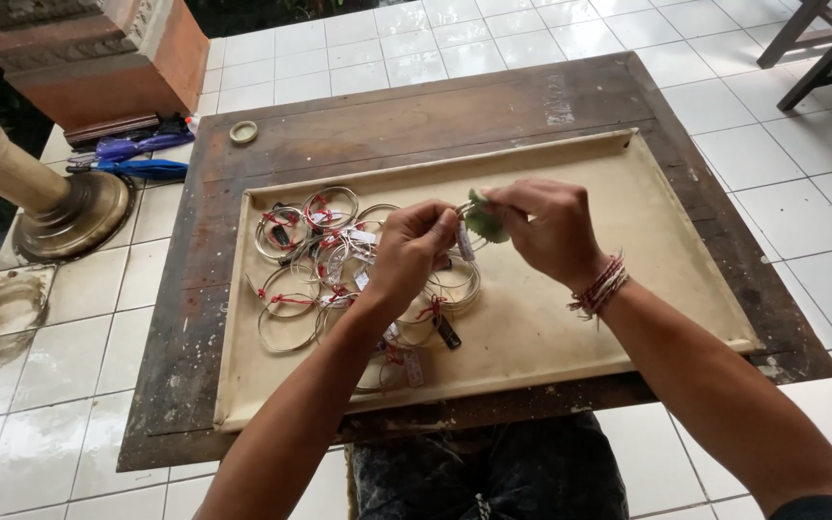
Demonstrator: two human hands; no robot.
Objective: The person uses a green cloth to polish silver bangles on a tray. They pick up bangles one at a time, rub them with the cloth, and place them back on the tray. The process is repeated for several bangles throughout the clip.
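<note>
The right hand (546,226) pinches a small green cloth (482,220) with closed fingers. Just beside it, the left hand (414,252) is closed on a thin metal ring (461,208), and the cloth touches this ring. Under the left hand lies a pile of rings (315,260) with red threads and small tags, on a beige tray (628,260). The tray rests on a dark wooden board (387,125) over white floor tiles (801,173).
</note>
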